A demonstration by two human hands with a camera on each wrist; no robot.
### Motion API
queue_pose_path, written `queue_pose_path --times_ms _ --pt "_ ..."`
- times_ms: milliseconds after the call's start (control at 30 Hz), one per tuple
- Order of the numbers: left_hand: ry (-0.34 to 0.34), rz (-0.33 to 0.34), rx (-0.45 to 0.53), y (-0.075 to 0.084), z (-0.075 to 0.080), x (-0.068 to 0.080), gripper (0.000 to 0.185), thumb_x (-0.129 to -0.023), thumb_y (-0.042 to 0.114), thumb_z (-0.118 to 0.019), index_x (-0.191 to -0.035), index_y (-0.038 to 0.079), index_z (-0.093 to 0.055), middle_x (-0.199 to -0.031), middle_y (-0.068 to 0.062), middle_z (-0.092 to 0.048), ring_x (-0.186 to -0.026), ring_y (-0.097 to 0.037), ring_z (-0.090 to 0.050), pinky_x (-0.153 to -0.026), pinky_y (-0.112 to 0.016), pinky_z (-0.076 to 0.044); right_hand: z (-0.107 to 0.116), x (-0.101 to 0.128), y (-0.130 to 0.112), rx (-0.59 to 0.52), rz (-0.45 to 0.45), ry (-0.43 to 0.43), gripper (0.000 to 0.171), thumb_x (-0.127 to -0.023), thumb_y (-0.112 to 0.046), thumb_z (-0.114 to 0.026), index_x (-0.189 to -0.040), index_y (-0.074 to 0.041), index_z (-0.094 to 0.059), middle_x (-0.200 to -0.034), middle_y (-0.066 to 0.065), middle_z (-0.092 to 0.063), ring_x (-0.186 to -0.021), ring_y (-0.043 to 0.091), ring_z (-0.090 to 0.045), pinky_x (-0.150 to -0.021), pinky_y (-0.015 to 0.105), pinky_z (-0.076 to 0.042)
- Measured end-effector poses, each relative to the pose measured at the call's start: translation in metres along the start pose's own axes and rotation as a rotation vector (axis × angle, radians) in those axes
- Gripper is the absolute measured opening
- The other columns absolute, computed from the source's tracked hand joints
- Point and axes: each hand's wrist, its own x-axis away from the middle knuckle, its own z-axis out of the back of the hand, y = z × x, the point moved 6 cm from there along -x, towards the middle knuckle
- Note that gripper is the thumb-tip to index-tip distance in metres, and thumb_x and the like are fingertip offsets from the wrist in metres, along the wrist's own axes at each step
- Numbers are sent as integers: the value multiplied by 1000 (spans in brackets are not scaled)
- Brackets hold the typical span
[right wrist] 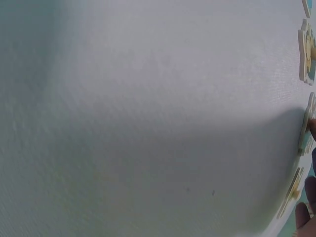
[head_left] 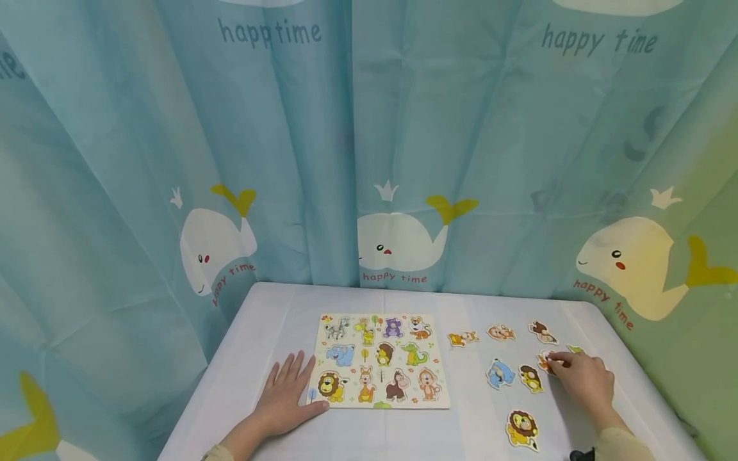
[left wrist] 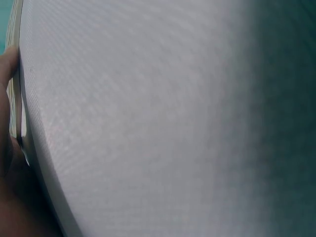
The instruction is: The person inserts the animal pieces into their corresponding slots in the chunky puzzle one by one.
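From the head view I see the left hand flat, fingers spread, touching the colourful wooden animal puzzle board at its near left corner. The right hand pinches a small orange-and-white animal puzzle piece on the white table, far right. Left wrist view: fingers against the board edge. Right wrist view: fingertips on the piece.

"happy time" printed on whale curtain, beneath each whale

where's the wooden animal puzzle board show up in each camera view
Head: the pale wooden animal puzzle board lies centre-low on the white table, the left hand flat at its left edge.
Left wrist: only a thin edge at far left.
Right wrist: not in it.
Shared landmark: the white table.
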Motion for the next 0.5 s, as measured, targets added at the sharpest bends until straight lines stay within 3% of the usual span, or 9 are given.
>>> queue_pose_path --times_ms 200,500 --pt "-17 4 24 3 2 4 103 -86 72 -63 -160 6 -34 -167 -22 -19 -154 -43 -9 -122 -61 1 -2 5 1 -40 -39 41 32 -93 -25 -70 -112 0 -75 -119 32 -65 -98 48 -52 -74 60 -36" --pt "-9 -10 14 2 0 2 105 -87 73 -61 -161 7 -30 -168 -21 -17 -155 -41 -7 -123 -60 3 -3 6 6 -62 -135 89 26 -91 -28 -72 -96 -2 -76 -98 21 -70 -93 44 -52 -75 61 -35"
